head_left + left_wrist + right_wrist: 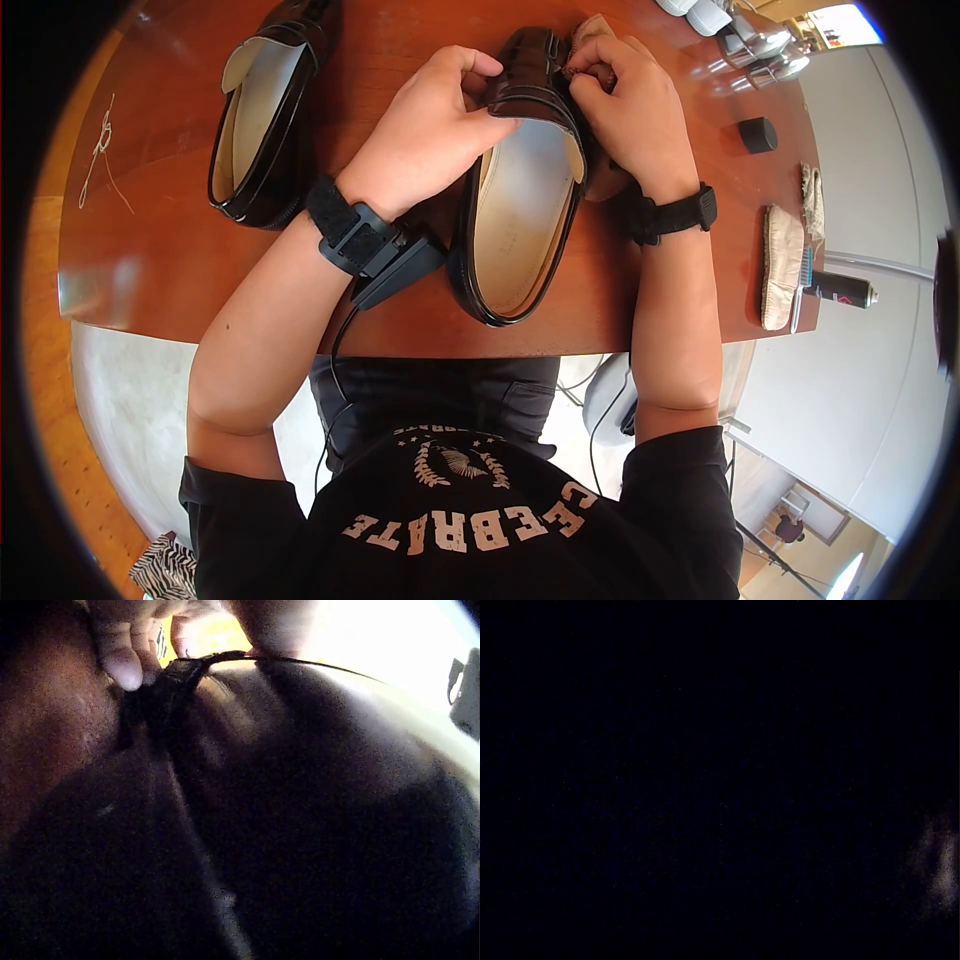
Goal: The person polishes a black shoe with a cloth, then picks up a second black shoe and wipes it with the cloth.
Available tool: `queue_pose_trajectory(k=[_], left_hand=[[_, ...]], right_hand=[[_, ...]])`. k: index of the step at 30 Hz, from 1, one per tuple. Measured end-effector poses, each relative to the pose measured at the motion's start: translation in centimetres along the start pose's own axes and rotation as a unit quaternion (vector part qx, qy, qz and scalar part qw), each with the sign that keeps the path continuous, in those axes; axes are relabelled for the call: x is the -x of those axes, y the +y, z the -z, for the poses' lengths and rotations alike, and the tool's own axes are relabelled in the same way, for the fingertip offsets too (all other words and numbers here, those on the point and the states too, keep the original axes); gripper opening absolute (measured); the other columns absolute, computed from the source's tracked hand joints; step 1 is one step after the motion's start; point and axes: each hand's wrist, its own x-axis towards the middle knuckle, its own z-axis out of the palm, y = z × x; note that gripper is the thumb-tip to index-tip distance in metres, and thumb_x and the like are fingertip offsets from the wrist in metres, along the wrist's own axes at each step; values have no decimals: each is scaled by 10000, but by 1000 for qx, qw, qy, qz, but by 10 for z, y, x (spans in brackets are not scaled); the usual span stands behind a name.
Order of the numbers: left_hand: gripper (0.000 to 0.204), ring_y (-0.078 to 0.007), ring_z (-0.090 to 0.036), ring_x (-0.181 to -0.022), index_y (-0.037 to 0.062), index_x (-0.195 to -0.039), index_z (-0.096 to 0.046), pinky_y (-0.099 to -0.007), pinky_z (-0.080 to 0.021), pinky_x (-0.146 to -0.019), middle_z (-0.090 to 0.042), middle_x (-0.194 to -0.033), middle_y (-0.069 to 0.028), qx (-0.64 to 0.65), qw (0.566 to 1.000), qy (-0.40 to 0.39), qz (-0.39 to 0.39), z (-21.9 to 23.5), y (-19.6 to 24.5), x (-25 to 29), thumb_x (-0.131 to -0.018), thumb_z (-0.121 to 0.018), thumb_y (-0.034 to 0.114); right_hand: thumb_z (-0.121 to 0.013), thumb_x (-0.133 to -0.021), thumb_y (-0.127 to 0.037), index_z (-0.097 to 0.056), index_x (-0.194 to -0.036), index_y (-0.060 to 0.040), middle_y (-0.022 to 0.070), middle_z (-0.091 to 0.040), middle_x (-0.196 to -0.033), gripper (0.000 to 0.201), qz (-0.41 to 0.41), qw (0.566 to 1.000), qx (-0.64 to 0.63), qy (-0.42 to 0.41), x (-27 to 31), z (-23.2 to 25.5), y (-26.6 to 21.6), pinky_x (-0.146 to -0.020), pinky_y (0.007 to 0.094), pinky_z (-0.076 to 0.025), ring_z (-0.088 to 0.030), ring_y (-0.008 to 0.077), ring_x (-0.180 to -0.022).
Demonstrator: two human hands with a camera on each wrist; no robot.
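Observation:
A dark glossy loafer [515,240] lies on the table, its heel toward the person. The left hand [425,125] grips its upper near the tongue, thumb at the opening; in the left wrist view, fingers of the left hand [139,645] hold the edge of the dark shoe [300,772]. At the shoe's right side the right hand [635,115] pinches a brown cloth [592,38] against or close to the upper; whether it touches is unclear. The right wrist view is almost wholly black.
A second loafer [262,110] lies at the left, near a thin string [100,140]. On the right are a small black cylinder [758,135], a beige pad [781,265], a brush [804,270] and a black can [842,289]. Shiny metal objects [765,50] stand at the back right.

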Motion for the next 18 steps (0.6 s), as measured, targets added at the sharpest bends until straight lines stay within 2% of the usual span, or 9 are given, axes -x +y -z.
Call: queue_pose_trajectory(k=[7, 11, 18], left_hand=[[570, -190, -591, -1095, -44, -1394, -496, -311, -482, -972, -598, -1205, -134, 3, 1000, 0, -24, 0, -1, 0, -904, -726, 133], [550, -186, -596, -1080, -44, -1374, -504, -308, -488, -959, -603, -1199, -132, 8, 1000, -4, -21, 0, -1, 0, -903, -726, 134], [530, -178, -600, -1055, -39, -1349, -514, -302, -494, -939, -607, -1185, -129, -1, 1000, -5, -17, 1, 2, 1, -902, -733, 142]], right_hand=[[-650, -789, -60, -662, -825, -18, 68, -656, -928, 56, -3, 1000, -1, 1, 0, 0, -1, -742, 396, -531, -651, 276, -823], [-646, -795, -52, -665, -830, -17, 71, -656, -921, 53, -7, 1000, -6, -7, 0, 2, -3, -741, 397, -531, -652, 278, -820], [-646, -815, -45, -677, -843, -23, 72, -657, -934, 48, 27, 999, 23, 36, 0, -5, 6, -764, 395, -532, -658, 278, -838]])
